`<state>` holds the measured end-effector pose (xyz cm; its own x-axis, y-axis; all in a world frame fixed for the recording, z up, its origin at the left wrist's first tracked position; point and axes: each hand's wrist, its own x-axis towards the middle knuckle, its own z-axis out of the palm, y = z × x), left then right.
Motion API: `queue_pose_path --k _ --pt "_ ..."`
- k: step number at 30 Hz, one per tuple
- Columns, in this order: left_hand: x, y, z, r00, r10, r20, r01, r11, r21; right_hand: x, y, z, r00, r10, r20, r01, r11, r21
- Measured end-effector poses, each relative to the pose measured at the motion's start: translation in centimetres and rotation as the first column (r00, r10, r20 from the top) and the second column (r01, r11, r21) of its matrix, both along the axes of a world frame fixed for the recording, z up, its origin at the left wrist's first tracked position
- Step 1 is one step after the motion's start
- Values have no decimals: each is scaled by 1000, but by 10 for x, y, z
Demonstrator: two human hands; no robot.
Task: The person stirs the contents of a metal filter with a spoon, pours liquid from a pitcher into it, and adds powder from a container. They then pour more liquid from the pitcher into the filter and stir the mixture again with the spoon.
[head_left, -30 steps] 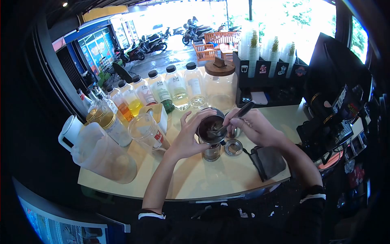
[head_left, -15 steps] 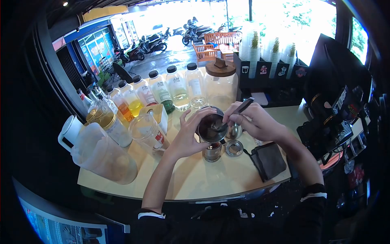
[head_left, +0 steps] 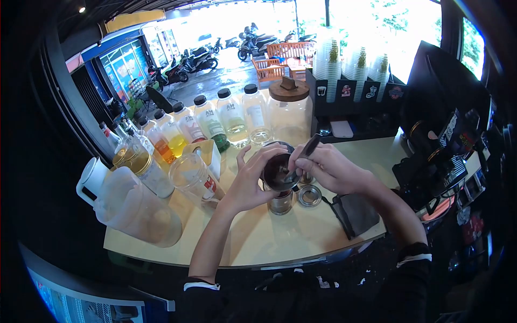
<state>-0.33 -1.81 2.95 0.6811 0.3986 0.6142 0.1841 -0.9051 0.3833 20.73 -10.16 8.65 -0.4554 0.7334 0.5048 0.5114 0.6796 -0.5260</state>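
Note:
My left hand (head_left: 249,182) curls its fingers and thumb around a dark round cup (head_left: 276,170). The cup tips toward me, so its dark inside shows. Right below it stands a small shiny cup (head_left: 281,204), whose top the held cup partly hides. Between the fingers of my right hand (head_left: 335,168) is a dark-handled utensil, spoon-like (head_left: 310,146), with its lower end inside the dark cup. I cannot clearly make out the tip. A round metal ring or lid (head_left: 309,196) lies to the right of the small cup.
A folded dark cloth (head_left: 356,213) lies right of the ring. Bottles (head_left: 232,116) and a wooden-lidded jar (head_left: 291,113) line the back. Clear jugs (head_left: 137,207) stand at left on the counter (head_left: 253,242). Stacked cups (head_left: 353,64) fill a black holder.
The utensil's handle has swung more upright, and my right hand has shifted slightly with it. My left hand keeps its grip on the dark cup. The view has moved a little.

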Motion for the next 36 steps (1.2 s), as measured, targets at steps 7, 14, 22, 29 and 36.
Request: queue_pose_path --k 7,14,22,29,36 --pt "1 -1 2 1000 20 -15 -19 1000 25 1 1 -2 989 -20 -143 11 998 -65" --pt "-2 1 -1 1000 27 -1 -26 999 19 5 1 -13 989 27 -146 -18 998 64" --pt "-2 -1 0 1000 21 -11 -21 1000 5 9 0 -9 962 19 -274 -72 980 -185" --pt "0 -2 0 998 62 34 -62 998 14 11 1 -7 977 33 -209 -45 998 -54" --pt "-3 -4 -9 984 177 13 -177 984 14 13 -4 -9 912 -57 -405 -20 983 -183"
